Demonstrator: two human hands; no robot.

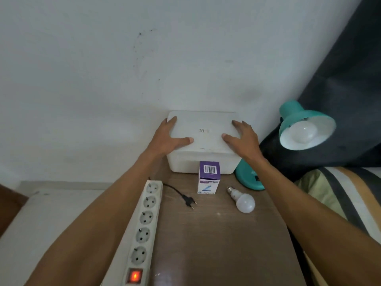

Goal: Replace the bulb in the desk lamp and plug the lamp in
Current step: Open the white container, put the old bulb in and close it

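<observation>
A teal desk lamp stands at the right; its shade (296, 116) faces me with a white bulb (303, 132) in it, and its base (247, 178) rests on the brown table (206, 244). A loose white bulb (243, 201) lies on the table. A purple and white bulb box (209, 177) stands upright beside it. The lamp's black plug (189, 202) lies unplugged next to a white power strip (144, 223) whose red switch (134, 276) glows. My left hand (169, 139) and my right hand (243, 137) grip the two sides of a white box (203, 124) at the back.
A grey wall (123, 69) rises right behind the white box. A dark curtain (346, 79) hangs at the right, above striped bedding (338, 188). A pale surface (51, 213) lies left of the table.
</observation>
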